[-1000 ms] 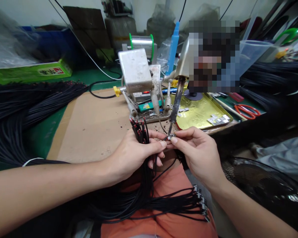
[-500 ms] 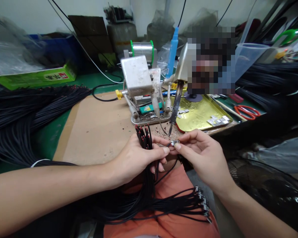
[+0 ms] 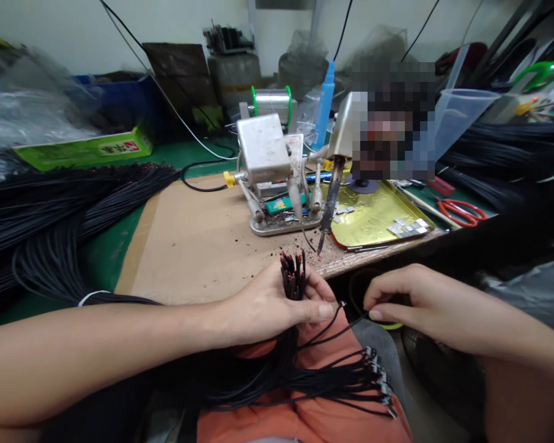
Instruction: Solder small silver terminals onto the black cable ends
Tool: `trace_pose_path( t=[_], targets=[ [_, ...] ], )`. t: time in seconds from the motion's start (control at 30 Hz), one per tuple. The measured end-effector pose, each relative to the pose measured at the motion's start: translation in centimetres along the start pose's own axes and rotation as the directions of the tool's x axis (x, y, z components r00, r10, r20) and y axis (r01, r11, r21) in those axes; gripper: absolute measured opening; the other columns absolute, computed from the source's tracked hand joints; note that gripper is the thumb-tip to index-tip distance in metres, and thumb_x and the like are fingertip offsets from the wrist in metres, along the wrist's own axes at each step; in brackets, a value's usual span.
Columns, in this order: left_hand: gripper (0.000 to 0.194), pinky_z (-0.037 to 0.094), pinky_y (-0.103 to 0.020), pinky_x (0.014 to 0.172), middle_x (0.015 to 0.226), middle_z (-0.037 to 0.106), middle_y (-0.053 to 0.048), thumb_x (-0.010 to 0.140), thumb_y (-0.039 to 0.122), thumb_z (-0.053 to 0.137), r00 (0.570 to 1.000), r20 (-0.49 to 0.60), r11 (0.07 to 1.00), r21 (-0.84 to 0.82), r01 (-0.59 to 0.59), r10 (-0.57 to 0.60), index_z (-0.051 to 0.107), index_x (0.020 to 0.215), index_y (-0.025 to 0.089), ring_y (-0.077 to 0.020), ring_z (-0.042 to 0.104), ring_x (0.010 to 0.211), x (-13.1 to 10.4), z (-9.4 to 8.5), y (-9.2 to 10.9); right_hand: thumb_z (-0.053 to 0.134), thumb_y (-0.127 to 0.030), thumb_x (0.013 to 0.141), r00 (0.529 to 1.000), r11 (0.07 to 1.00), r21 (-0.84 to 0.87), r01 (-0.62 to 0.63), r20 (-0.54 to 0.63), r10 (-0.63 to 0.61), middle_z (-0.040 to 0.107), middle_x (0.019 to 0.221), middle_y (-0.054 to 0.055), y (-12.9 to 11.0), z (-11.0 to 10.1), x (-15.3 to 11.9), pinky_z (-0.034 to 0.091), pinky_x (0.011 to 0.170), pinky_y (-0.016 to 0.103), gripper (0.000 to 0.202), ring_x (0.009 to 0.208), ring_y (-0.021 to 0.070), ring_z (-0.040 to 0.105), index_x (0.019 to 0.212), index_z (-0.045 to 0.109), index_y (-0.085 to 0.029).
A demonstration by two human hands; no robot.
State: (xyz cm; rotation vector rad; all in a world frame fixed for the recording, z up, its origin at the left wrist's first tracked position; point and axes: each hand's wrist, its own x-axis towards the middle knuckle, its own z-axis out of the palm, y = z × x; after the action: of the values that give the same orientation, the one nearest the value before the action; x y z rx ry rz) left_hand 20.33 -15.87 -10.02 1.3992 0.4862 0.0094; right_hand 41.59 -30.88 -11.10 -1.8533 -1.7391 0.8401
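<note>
I take the left hand as the centre of my clock, with 12 o'clock pointing away from the body. With my left hand (image 3: 281, 314) I have the grip closed around a black bundle (image 3: 293, 274), whose red-tipped ends stand almost upright above the thumb. At 3 o'clock, well apart from it, my right hand (image 3: 417, 304) has its grip pinched on one thin cable (image 3: 334, 335), which runs back toward the bundle. Between the two hands a second cable (image 3: 329, 321) ends in a small metal tip, just beside the left fingers. At between 4 and 5 o'clock, many metal connectors (image 3: 380, 381) lie on the orange lap cloth (image 3: 249, 427). The iron (image 3: 332, 197) points down at 1 o'clock, its tip near the bundle ends but not touching them. Beyond them, at 12 o'clock, are the metal stand (image 3: 265, 147) and the solder reel (image 3: 272, 106). The gold tray (image 3: 369, 232) is between 1 and 2 o'clock, and the red scissors (image 3: 465, 215) at 2. At 10 o'clock lies the cardboard (image 3: 189, 234), and farther the cable pile (image 3: 74, 203) on the green bench (image 3: 104, 255).
</note>
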Motion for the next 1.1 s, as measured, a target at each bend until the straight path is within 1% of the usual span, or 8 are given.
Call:
trace_pose_path(
  t=[0.13,0.23,0.3,0.43,0.57,0.73,0.9,1.1],
  targets=[
    [0.019,0.051,-0.029,0.071,0.079,0.065,-0.004,0.083,0.025,0.072,0.994,0.105,1.000,-0.025,-0.014,0.016,0.065,0.096,0.013,-0.0150,0.062,0.071,0.0,0.1,-0.3,0.072,-0.029,0.086,0.974,0.989,0.091,0.120,-0.205,-0.099,0.075,0.104,0.004,-1.2,0.6,0.5,0.055,0.084,0.035,0.023,0.095,0.0242,0.069,0.109,0.076,-0.029],
    [0.011,0.050,-0.029,0.076,0.082,0.065,-0.004,0.088,0.024,0.067,0.986,0.153,0.997,0.039,-0.070,0.063,0.064,0.092,0.014,-0.0156,0.060,0.077,0.0,0.1,-0.4,0.073,-0.029,0.087,0.928,0.938,0.301,0.175,-0.370,-0.054,0.073,0.098,0.004,-3.9,2.7,1.8,0.056,0.071,0.031,0.031,0.083,0.0202,0.068,0.118,0.071,-0.028],
    [0.010,0.050,-0.029,0.077,0.082,0.064,-0.004,0.091,0.024,0.063,0.982,0.178,0.993,0.091,-0.081,0.064,0.064,0.087,0.015,-0.0159,0.060,0.078,0.0,0.1,-0.4,0.072,-0.028,0.088,0.909,0.897,0.389,0.212,-0.416,-0.034,0.070,0.093,0.003,-5.3,4.1,2.5,0.056,0.067,0.028,0.020,0.079,0.0179,0.067,0.108,0.072,-0.026],
    [0.014,0.051,-0.031,0.078,0.081,0.066,-0.005,0.092,0.023,0.059,0.979,0.192,0.996,0.037,-0.077,0.069,0.067,0.084,0.014,-0.0169,0.061,0.077,0.1,0.2,-0.5,0.069,-0.032,0.090,0.916,0.750,0.637,0.177,-0.385,0.110,0.067,0.075,-0.001,-5.8,5.2,3.1,0.053,0.054,0.024,0.011,0.059,0.0124,0.062,0.087,0.067,-0.022],
    [0.010,0.051,-0.030,0.081,0.085,0.069,-0.006,0.085,0.019,0.065,0.998,0.023,0.998,-0.032,-0.062,0.062,0.072,0.088,0.012,-0.0169,0.063,0.081,0.2,0.3,-0.8,0.074,-0.030,0.087,0.926,0.685,0.719,0.117,-0.328,0.186,0.065,0.067,-0.003,-4.2,3.9,2.4,0.051,0.056,0.019,0.015,0.058,0.0085,0.060,0.082,0.065,-0.019],
    [0.021,0.051,-0.027,0.069,0.080,0.070,-0.006,0.085,0.027,0.067,0.996,-0.076,0.994,-0.096,-0.050,0.042,0.071,0.096,0.009,-0.0134,0.061,0.068,0.3,0.1,-1.2,0.082,-0.029,0.078,0.981,0.637,0.759,-0.132,0.006,0.195,0.063,0.062,-0.004,-2.6,2.6,1.7,0.042,0.048,0.015,0.021,0.052,0.0056,0.054,0.075,0.066,-0.016],
    [0.031,0.047,-0.022,0.056,0.072,0.064,-0.002,0.080,0.037,0.077,0.995,-0.052,0.995,-0.049,-0.087,0.084,0.066,0.092,0.011,-0.0102,0.056,0.061,0.1,-0.1,-0.8,0.086,-0.027,0.074,0.940,0.619,0.780,0.092,-0.273,0.204,0.067,0.072,-0.001,-2.9,4.9,3.0,0.049,0.065,0.020,0.019,0.067,0.0094,0.061,0.075,0.069,-0.018],
    [0.030,0.042,-0.019,0.052,0.062,0.061,0.001,0.078,0.035,0.081,0.991,-0.086,0.988,-0.110,-0.113,0.103,0.061,0.084,0.013,-0.0088,0.054,0.056,0.2,0.0,-0.7,0.082,-0.022,0.078,0.926,0.613,0.766,0.194,-0.349,0.143,0.071,0.075,-0.003,-3.8,5.2,3.1,0.050,0.062,0.018,0.008,0.066,0.0084,0.064,0.082,0.075,-0.022]
  ],
)
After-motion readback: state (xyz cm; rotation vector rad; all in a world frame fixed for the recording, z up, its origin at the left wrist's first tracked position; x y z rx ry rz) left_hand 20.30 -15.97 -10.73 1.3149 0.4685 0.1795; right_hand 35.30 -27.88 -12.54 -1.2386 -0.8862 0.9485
